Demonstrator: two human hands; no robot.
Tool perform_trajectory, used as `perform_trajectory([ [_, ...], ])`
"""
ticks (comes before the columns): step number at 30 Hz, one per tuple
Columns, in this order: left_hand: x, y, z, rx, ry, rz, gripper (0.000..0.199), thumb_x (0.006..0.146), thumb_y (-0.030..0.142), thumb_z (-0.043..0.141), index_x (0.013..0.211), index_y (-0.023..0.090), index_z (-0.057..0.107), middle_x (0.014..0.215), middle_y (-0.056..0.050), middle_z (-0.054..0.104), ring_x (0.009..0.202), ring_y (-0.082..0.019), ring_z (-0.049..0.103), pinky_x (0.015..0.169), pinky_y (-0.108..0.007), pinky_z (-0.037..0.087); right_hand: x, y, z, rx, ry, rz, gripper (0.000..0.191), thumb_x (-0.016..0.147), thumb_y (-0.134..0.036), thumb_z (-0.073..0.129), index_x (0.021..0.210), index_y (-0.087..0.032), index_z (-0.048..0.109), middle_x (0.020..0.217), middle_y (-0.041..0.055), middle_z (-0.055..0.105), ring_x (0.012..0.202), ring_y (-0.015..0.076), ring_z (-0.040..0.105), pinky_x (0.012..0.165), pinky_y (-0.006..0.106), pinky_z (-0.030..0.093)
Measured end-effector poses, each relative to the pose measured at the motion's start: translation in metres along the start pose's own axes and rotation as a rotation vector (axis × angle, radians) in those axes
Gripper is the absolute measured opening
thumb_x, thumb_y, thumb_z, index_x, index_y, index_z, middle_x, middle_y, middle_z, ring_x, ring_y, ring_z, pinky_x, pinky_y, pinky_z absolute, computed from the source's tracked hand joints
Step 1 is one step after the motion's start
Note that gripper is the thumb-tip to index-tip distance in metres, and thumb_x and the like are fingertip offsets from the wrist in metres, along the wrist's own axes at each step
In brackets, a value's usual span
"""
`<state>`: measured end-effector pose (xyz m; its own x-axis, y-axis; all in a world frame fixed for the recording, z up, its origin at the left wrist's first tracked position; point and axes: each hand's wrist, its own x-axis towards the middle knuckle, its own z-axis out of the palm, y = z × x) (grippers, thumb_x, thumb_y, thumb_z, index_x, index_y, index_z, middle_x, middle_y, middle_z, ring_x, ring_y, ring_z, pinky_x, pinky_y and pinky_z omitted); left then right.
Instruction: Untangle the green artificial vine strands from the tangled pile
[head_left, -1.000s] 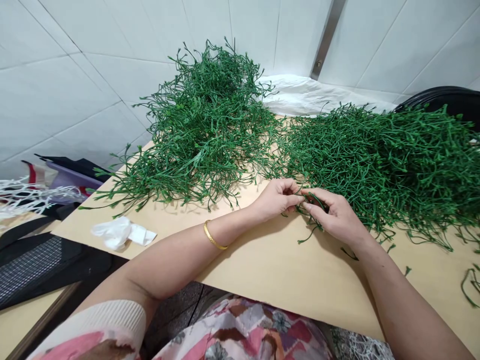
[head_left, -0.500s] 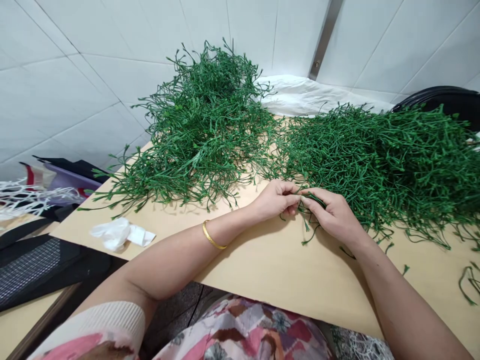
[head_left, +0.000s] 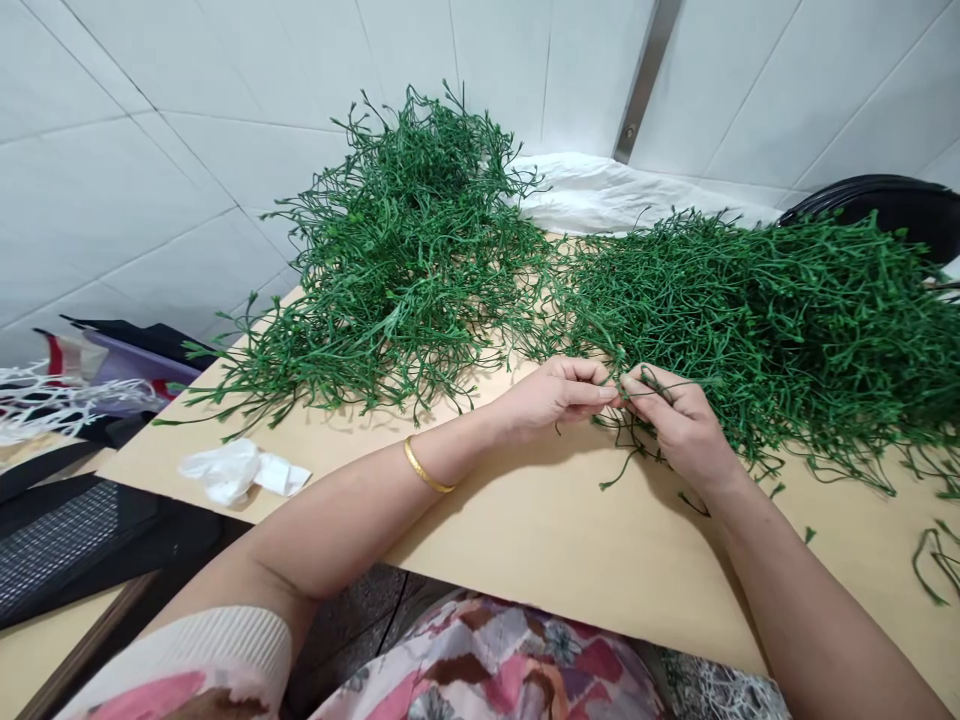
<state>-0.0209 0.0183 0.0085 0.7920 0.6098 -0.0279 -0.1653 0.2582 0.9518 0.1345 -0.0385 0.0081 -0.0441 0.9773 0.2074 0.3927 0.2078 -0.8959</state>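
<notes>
Over the wooden table (head_left: 525, 530), my left hand (head_left: 574, 395) is closed in a pinch on thin green stems, its fingertips close to those of the other hand. My right hand (head_left: 671, 415) pinches green plastic stems (head_left: 652, 378), some of which pass over its fingers. A few loose stems hang below both hands and touch the tabletop. Just behind the hands lies a large pile of green stems (head_left: 750, 320) on the right; another heap of green stems (head_left: 420, 240) rises on the left.
Crumpled white tissue (head_left: 232, 470) lies near the table's left edge. White cloth (head_left: 592, 195) runs along the tiled wall. Black round items (head_left: 877, 210) sit at the back right. Black mesh material (head_left: 67, 540) and a purple item (head_left: 142, 360) are at the left.
Both hands have shifted slightly right. The stems in my right hand now spread up over its fingers, and the fingertips have moved a little.
</notes>
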Motion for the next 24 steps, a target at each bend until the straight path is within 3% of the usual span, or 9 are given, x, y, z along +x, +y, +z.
perform_trajectory([
  [3,0.0,0.0,0.001,-0.177,-0.077,-0.056,0.021,0.069,0.023,0.062,0.062,0.013,0.045,0.05,0.006,0.034,0.042,0.0,0.022,0.042,-0.018,0.01,0.0,-0.007,0.001,0.324,-0.039,0.105,0.028,0.076,-0.036,0.053,0.058,-0.018,0.043,0.056,-0.0034,0.034,0.051,0.0076,0.032,0.046,0.022,0.027],
  [8,-0.002,-0.002,0.006,-0.362,-0.167,-0.105,0.019,0.065,0.019,0.063,0.064,0.013,0.046,0.048,0.006,0.035,0.039,0.0,0.02,0.039,-0.016,0.009,-0.001,-0.016,0.004,0.64,-0.052,0.156,0.024,0.063,-0.035,0.063,0.055,-0.017,0.051,0.052,-0.0019,0.042,0.046,0.0067,0.034,0.04,0.02,0.026],
  [16,-0.006,-0.001,0.012,-0.482,-0.302,-0.13,0.011,0.063,0.014,0.059,0.06,0.012,0.049,0.041,0.007,0.032,0.034,0.0,0.015,0.036,-0.015,0.009,-0.008,-0.024,0.002,0.714,-0.107,0.183,0.025,0.061,-0.034,0.065,0.052,-0.017,0.049,0.044,-0.0041,0.038,0.035,0.0048,0.028,0.033,0.021,0.018],
  [18,-0.007,0.0,0.011,-0.523,-0.29,-0.131,0.008,0.062,0.013,0.059,0.061,0.012,0.05,0.04,0.009,0.027,0.033,0.0,0.014,0.036,-0.015,0.009,-0.01,-0.029,-0.005,0.746,-0.079,0.081,0.035,0.064,-0.034,0.062,0.046,-0.018,0.037,0.042,-0.0064,0.027,0.034,0.0046,0.026,0.036,0.022,0.023],
  [21,-0.006,-0.001,0.005,-0.606,-0.172,-0.119,0.012,0.064,0.013,0.058,0.062,0.015,0.046,0.04,0.01,0.02,0.033,-0.001,0.014,0.035,-0.014,0.011,-0.012,-0.035,-0.019,0.783,0.049,-0.113,0.046,0.071,-0.036,0.054,0.046,-0.018,0.019,0.044,-0.0079,0.011,0.035,0.0045,0.019,0.045,0.026,0.031],
  [24,-0.001,-0.006,-0.001,-0.601,-0.019,-0.112,0.021,0.066,0.011,0.058,0.058,0.015,0.039,0.042,0.008,0.026,0.034,-0.002,0.023,0.036,-0.013,0.014,-0.011,-0.028,-0.031,0.54,0.255,-0.135,0.04,0.075,-0.038,0.053,0.049,-0.019,0.029,0.046,-0.0078,0.019,0.039,0.0053,0.022,0.051,0.029,0.033],
])
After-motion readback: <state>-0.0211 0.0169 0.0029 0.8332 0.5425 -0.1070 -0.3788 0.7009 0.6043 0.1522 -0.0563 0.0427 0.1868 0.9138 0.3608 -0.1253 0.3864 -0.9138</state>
